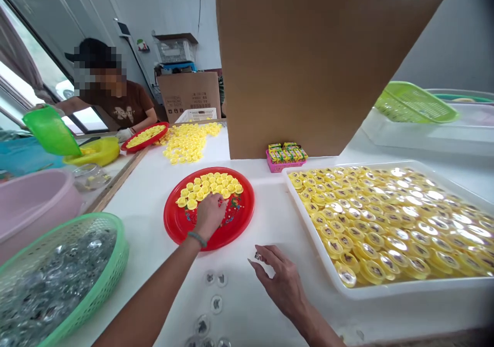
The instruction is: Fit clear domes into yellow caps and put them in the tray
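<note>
My left hand point(210, 214), a band on its wrist, is over a red plate point(247, 218) with small yellow cups point(208, 183). Its fingers are curled together at the near side of the cups; what they pinch, if anything, is hidden. My right hand point(281, 275) is above the white table, between plate and tray. Thumb and forefinger hold a small clear cap point(258, 256) with a dark picture, mostly covered by the fingers. Several similar clear caps point(216, 304) lie on the table between my forearms.
At right, a white tray point(314, 241) holds many yellow pieces under clear covers. A green basket point(122, 244) of clear caps stands at left. Behind are a pink basket point(286, 166) of small packets and a cardboard sheet point(293, 69). A co-worker point(127, 100) tips a green basket point(52, 131).
</note>
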Action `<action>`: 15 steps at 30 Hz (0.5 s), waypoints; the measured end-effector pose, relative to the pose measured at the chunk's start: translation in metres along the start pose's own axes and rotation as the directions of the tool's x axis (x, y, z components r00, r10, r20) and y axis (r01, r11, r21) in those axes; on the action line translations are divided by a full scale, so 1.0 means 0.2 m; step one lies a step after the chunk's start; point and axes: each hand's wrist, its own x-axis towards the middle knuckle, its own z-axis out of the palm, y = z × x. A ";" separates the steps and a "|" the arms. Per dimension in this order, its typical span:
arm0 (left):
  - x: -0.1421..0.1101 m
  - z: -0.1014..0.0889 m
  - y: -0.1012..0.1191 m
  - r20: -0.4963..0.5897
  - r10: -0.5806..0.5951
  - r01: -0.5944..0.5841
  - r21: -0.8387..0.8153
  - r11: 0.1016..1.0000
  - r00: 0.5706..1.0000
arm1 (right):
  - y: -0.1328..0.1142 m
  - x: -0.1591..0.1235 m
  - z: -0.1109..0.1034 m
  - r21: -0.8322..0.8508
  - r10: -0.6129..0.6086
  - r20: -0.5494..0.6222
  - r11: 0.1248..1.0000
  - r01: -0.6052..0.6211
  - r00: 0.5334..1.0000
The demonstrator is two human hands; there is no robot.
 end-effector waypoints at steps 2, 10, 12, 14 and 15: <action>0.17 0.05 -0.02 -0.002 0.037 -0.035 0.223 0.974 0.999 | 0.02 -0.01 0.01 0.015 -0.013 0.008 1.000 0.013 1.000; 0.30 0.18 -0.03 0.153 0.162 -0.204 0.316 0.927 0.975 | 0.03 -0.03 0.00 0.014 -0.050 0.017 0.999 0.050 0.999; 0.25 0.17 -0.04 0.168 0.201 -0.244 0.291 0.925 0.965 | 0.02 -0.02 -0.01 0.021 -0.055 0.023 0.998 0.054 0.998; 0.22 0.15 -0.04 0.150 0.228 -0.261 0.253 0.932 0.962 | 0.01 -0.01 -0.01 0.031 -0.057 0.038 0.998 0.056 0.998; 0.21 0.15 -0.04 0.138 0.232 -0.259 0.234 0.937 0.963 | 0.01 -0.01 -0.01 0.037 -0.056 0.047 0.998 0.054 0.997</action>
